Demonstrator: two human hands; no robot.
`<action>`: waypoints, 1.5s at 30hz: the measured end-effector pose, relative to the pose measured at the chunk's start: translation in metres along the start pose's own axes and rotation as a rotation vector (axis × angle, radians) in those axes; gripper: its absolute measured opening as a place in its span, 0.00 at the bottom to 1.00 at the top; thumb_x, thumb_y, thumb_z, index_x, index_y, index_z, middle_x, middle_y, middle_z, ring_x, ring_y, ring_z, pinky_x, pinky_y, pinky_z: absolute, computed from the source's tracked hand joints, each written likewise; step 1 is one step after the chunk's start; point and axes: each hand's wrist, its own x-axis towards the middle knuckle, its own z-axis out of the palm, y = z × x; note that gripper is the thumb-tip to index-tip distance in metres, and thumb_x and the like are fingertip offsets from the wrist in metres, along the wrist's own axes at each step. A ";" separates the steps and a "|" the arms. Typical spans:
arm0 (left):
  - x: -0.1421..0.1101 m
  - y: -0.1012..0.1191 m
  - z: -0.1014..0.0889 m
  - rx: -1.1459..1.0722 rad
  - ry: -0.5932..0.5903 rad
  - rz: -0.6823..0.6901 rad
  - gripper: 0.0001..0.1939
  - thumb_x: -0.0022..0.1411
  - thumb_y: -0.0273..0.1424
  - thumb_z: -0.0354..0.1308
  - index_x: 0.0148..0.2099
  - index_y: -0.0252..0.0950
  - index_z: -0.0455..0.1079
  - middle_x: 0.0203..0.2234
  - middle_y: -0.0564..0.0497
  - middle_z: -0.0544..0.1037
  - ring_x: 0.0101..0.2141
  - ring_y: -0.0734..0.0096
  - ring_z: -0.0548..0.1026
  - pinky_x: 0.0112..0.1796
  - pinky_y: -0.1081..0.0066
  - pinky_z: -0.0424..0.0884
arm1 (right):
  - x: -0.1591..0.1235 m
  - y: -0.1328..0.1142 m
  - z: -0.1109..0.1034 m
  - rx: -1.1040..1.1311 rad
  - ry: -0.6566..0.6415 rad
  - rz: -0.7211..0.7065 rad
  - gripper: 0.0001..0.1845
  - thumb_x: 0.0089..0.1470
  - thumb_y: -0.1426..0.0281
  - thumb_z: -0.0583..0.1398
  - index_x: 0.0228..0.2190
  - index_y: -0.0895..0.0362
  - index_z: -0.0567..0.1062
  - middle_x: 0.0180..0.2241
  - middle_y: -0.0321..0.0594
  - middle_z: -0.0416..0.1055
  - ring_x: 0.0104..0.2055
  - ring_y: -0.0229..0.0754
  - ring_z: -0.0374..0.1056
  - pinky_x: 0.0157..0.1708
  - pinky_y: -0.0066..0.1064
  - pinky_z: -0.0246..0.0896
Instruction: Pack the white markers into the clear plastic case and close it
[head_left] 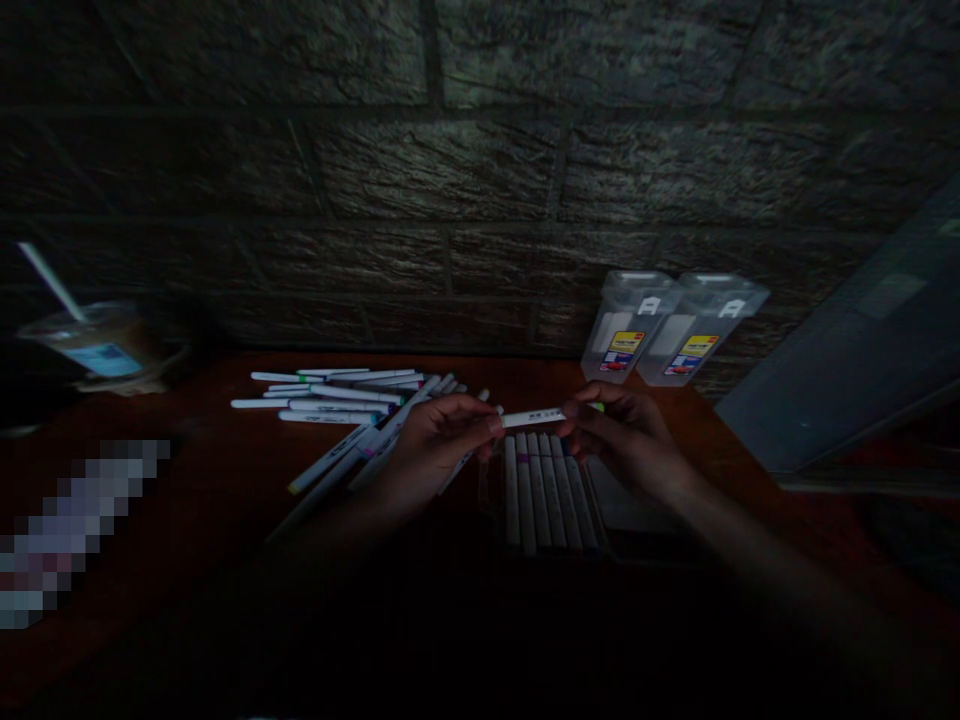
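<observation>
A white marker (pixel 531 417) with dark print is held level between my two hands. My left hand (pixel 442 440) pinches its left end. Its right end, with a yellow-green tip, is in the fingers of my right hand (pixel 626 430). Just below the held marker, several white markers (pixel 547 495) lie side by side in a row, apparently in a clear case. Beyond and left of my left hand is a loose pile of white markers (pixel 341 395) with coloured bands and ends, partly hidden by that hand.
Two clear plastic cases (pixel 619 325) with yellow labels stand by the stone-block wall (pixel 480 170). At the left, a plastic cup (pixel 105 345) with a straw sits in a holder. A pixelated patch covers the lower left. The wooden table (pixel 202 450) is dim.
</observation>
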 end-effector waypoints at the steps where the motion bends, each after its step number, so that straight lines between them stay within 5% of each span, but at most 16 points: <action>1: 0.000 0.000 0.000 0.001 -0.003 -0.002 0.06 0.58 0.30 0.71 0.37 0.35 0.80 0.27 0.52 0.81 0.25 0.76 0.74 0.29 0.74 0.71 | 0.000 0.000 0.000 -0.004 -0.007 -0.001 0.09 0.50 0.64 0.74 0.28 0.54 0.82 0.24 0.36 0.80 0.20 0.34 0.71 0.19 0.26 0.66; 14: -0.005 0.002 0.004 0.141 -0.049 0.014 0.06 0.59 0.32 0.70 0.35 0.35 0.77 0.26 0.52 0.81 0.24 0.73 0.76 0.27 0.73 0.72 | -0.009 0.003 0.008 -0.373 -0.055 -0.112 0.06 0.52 0.66 0.73 0.32 0.52 0.83 0.22 0.33 0.77 0.21 0.35 0.69 0.20 0.28 0.64; 19: -0.012 -0.002 0.007 0.198 -0.107 0.033 0.06 0.61 0.32 0.69 0.37 0.35 0.79 0.24 0.51 0.81 0.24 0.71 0.77 0.26 0.73 0.72 | -0.014 0.014 0.008 -0.498 -0.101 -0.213 0.05 0.51 0.69 0.73 0.31 0.50 0.83 0.30 0.34 0.81 0.30 0.40 0.74 0.31 0.31 0.69; 29: -0.021 -0.001 0.011 0.256 -0.207 0.066 0.07 0.66 0.34 0.63 0.42 0.37 0.79 0.27 0.50 0.81 0.28 0.68 0.79 0.28 0.72 0.72 | -0.018 0.018 0.015 -0.300 -0.186 -0.109 0.04 0.52 0.68 0.73 0.33 0.51 0.85 0.31 0.37 0.83 0.33 0.42 0.78 0.36 0.34 0.74; 33: -0.018 -0.001 0.011 0.213 -0.162 0.065 0.06 0.63 0.33 0.67 0.41 0.38 0.79 0.27 0.51 0.81 0.26 0.70 0.78 0.25 0.74 0.71 | -0.015 0.008 0.017 -0.260 -0.181 -0.082 0.05 0.51 0.66 0.73 0.32 0.51 0.86 0.28 0.37 0.82 0.28 0.39 0.75 0.30 0.31 0.72; 37: -0.015 0.002 0.009 0.206 -0.114 0.085 0.07 0.62 0.33 0.67 0.41 0.36 0.79 0.26 0.51 0.81 0.24 0.71 0.78 0.24 0.75 0.71 | -0.011 0.005 0.013 -0.245 -0.125 0.020 0.07 0.48 0.64 0.75 0.31 0.52 0.86 0.22 0.34 0.77 0.18 0.32 0.63 0.16 0.24 0.59; 45: -0.004 0.004 0.003 0.022 0.003 0.075 0.06 0.64 0.34 0.66 0.37 0.36 0.78 0.24 0.53 0.78 0.25 0.74 0.75 0.29 0.73 0.72 | -0.006 0.005 0.004 -0.154 -0.107 0.009 0.06 0.52 0.63 0.73 0.30 0.51 0.86 0.24 0.34 0.77 0.19 0.31 0.62 0.18 0.25 0.58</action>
